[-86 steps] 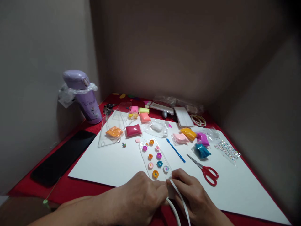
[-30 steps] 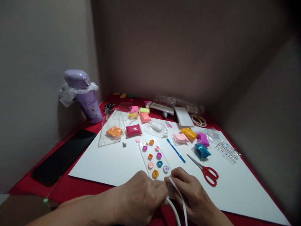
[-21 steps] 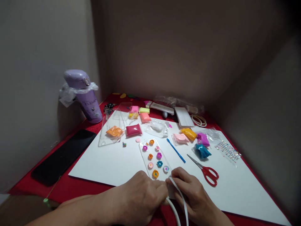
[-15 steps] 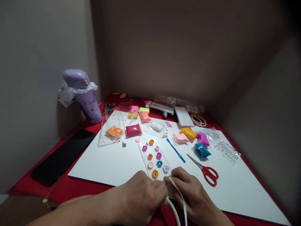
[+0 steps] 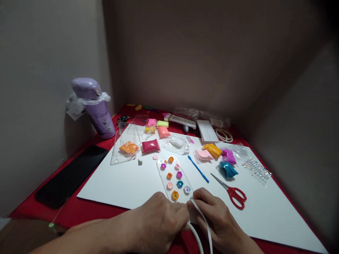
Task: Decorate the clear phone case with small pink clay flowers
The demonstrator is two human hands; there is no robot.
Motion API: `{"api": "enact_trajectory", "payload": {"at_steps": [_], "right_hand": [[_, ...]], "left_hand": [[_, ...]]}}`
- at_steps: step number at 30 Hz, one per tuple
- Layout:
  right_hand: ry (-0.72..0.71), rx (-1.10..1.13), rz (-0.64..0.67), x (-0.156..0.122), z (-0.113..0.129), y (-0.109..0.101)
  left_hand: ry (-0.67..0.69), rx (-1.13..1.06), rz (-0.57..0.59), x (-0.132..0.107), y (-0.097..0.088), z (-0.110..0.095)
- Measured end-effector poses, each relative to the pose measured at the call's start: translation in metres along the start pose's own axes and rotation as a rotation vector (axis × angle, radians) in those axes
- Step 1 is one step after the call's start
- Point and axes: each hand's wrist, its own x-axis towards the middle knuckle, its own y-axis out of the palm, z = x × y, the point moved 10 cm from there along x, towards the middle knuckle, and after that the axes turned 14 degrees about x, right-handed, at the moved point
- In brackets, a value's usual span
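My left hand [image 5: 156, 220] and my right hand [image 5: 215, 217] meet at the near edge of the white sheet [image 5: 127, 183], fingers curled together. Between their fingertips they pinch something small that I cannot make out. A white cord [image 5: 203, 227] loops over my right hand and runs down toward me. Just beyond my fingers lies a clear phone case [image 5: 173, 178] dotted with small coloured clay flowers.
Clay packets [image 5: 150, 145] in several colours, a blue tool [image 5: 198, 169], red scissors [image 5: 233, 192] and a rhinestone sheet [image 5: 256, 169] lie on the white sheet. A purple bottle [image 5: 95, 107] stands at the back left and a black phone [image 5: 71, 176] lies on the red table.
My fingertips shift very slightly at the pinch and the cord wobbles; nothing else has moved.
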Motion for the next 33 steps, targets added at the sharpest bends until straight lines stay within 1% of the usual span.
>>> {"api": "enact_trajectory", "payload": {"at_steps": [7, 19, 25, 33], "right_hand": [[-0.018, -0.008, -0.008, 0.0007, 0.0021, 0.0004], [0.002, 0.003, 0.001, -0.0003, -0.0004, 0.0012], [-0.01, 0.02, -0.005, -0.001, -0.0001, 0.0017], [-0.005, 0.008, 0.001, -0.0014, -0.001, 0.0022]], "left_hand": [[0.001, 0.001, -0.032, 0.0, -0.0017, -0.0007], [-0.004, 0.003, -0.015, -0.0006, 0.0007, -0.0004], [-0.004, 0.022, -0.047, -0.0006, -0.0028, -0.0005], [-0.003, 0.023, -0.014, -0.0004, 0.0005, -0.0003]]}}
